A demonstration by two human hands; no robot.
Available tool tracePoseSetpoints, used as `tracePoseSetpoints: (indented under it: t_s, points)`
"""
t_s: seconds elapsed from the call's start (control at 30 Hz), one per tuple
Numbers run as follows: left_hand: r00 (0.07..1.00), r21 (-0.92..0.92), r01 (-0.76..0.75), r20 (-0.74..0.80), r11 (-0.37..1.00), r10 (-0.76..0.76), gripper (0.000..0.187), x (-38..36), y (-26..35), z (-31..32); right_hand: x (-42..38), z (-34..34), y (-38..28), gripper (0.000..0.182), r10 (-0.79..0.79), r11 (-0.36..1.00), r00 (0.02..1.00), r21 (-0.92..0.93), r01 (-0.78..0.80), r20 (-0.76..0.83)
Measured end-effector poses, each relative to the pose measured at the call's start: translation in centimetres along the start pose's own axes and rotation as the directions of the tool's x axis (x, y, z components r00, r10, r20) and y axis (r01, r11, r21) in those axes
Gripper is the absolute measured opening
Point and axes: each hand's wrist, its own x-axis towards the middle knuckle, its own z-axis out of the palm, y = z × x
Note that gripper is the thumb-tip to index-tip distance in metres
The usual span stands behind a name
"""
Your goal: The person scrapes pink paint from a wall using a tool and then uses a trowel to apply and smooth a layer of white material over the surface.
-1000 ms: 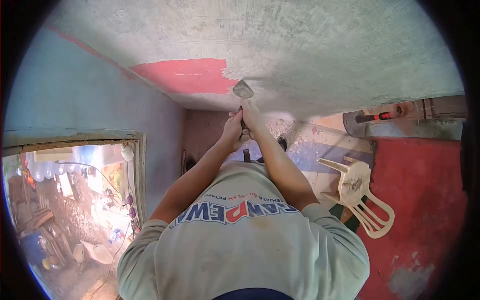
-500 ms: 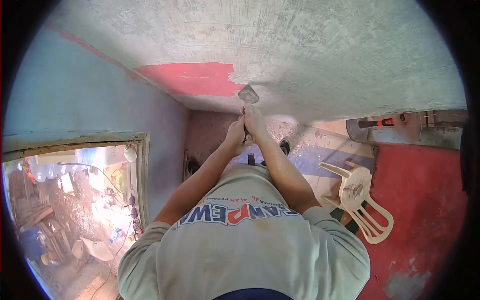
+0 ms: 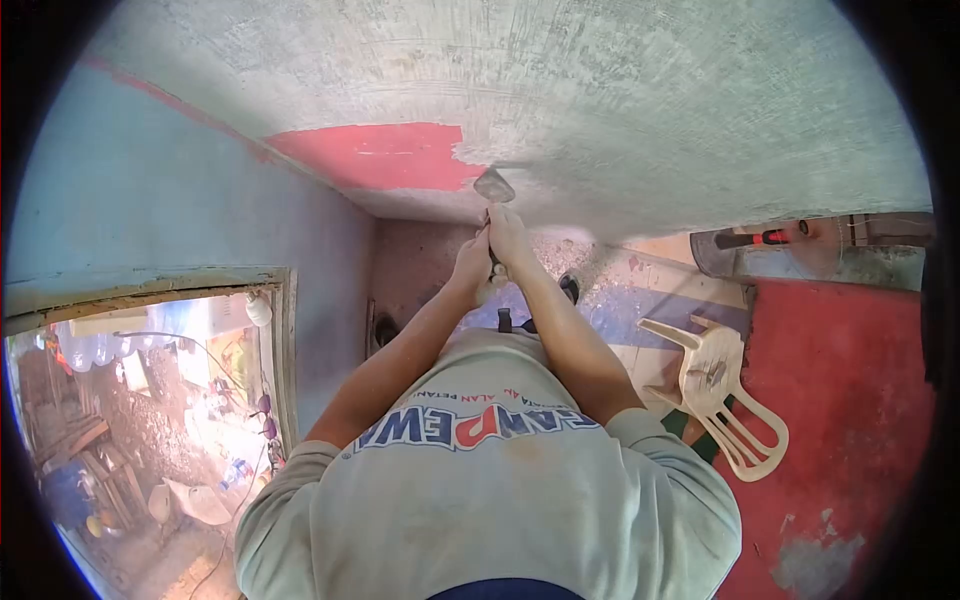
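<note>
A scraper (image 3: 494, 186) with a grey metal blade points away from me, its edge against the wall (image 3: 620, 110) beside a patch of pink paint (image 3: 385, 158). My right hand (image 3: 508, 238) is closed around its handle close to the blade. Just behind and to the left, my left hand (image 3: 472, 268) grips the same handle from the other side. Most of the handle is hidden between my fingers. Around the pink patch the wall is bare, mottled grey.
A blue wall (image 3: 180, 190) with a wood-framed opening (image 3: 285, 350) stands at left, cluttered things visible through it. To my right are a beige plastic chair (image 3: 712, 365) and a red surface (image 3: 830, 400). A tool with a red-and-black handle (image 3: 765, 238) lies on a ledge.
Both hands stay closed on the scraper, whose blade is at nearly the same place on the wall. The view has shifted very slightly.
</note>
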Motion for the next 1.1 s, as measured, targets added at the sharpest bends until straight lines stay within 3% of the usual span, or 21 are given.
tracePoseSetpoints:
  t_s: [0.1, 0.13, 0.23, 0.33, 0.43, 0.53, 0.63, 0.73, 0.83, 0.93, 1.03, 1.1]
  points:
    - [0.999, 0.020, 0.023, 0.032, 1.000, -0.024, 0.038, 2.2, -0.8, -1.8, 3.1, 0.3, 3.9, 0.048, -0.140, 0.976, 0.990, -0.171, 0.135, -0.018]
    - [0.998, 0.003, 0.043, 0.050, 0.999, -0.043, 0.038, 3.0, -0.6, -2.1, 2.5, 0.3, 2.1, 0.045, -0.013, 0.979, 1.000, -0.202, 0.008, -0.027]
    - [0.999, 0.004, 0.036, 0.032, 0.999, -0.036, 0.038, 2.1, -0.4, -1.4, 3.3, 0.0, 3.5, 0.043, -0.238, 0.896, 0.971, -0.384, 0.223, 0.010]
    - [1.000, 0.000, 0.000, 0.005, 1.000, 0.000, 0.035, 1.1, -0.6, -0.9, 0.3, -0.1, 0.4, 0.042, -0.016, 0.998, 1.000, -0.060, 0.017, 0.022]
    - [0.999, -0.031, 0.030, 0.031, 0.999, -0.029, 0.034, 4.9, -1.7, -3.1, 0.7, 0.3, -0.8, 0.043, 0.153, 0.983, 0.988, -0.104, -0.154, -0.022]
    - [0.999, 0.003, 0.032, 0.025, 0.999, -0.032, 0.034, 2.8, -1.2, -2.2, 3.7, 0.5, 4.5, 0.042, -0.224, 0.908, 0.974, -0.366, 0.205, -0.011]
    - [0.999, 0.017, 0.029, 0.011, 0.999, -0.030, 0.034, 1.4, -0.6, -1.7, 0.9, 0.4, 2.0, 0.042, -0.046, 0.992, 0.998, -0.117, 0.040, -0.050]
    - [0.996, -0.012, 0.071, 0.054, 0.997, -0.070, 0.033, 4.9, -1.8, -4.0, 0.6, 0.8, -0.3, 0.042, 0.156, 0.985, 0.987, -0.066, -0.157, -0.024]
    - [0.996, 0.005, 0.073, 0.049, 0.997, -0.074, 0.032, 3.8, -1.2, -3.2, 1.9, 1.0, 2.5, 0.046, -0.162, 0.926, 0.985, -0.354, 0.130, -0.062]
    - [0.997, 0.013, 0.075, 0.018, 0.997, -0.076, 0.031, 3.0, -1.2, -3.0, 2.4, 0.8, 4.1, 0.048, -0.157, 0.973, 0.986, -0.178, 0.145, -0.057]
    - [0.995, 0.000, 0.091, 0.034, 0.996, -0.091, 0.031, 4.2, -1.9, -3.9, 3.2, 0.9, 4.0, 0.049, -0.021, 0.967, 0.998, -0.255, 0.005, -0.060]
    - [0.996, 0.008, 0.054, 0.069, 0.998, -0.055, 0.031, 4.6, -2.2, -4.3, 2.4, 0.5, 3.6, 0.049, -0.148, 0.953, 0.985, -0.280, 0.119, -0.084]
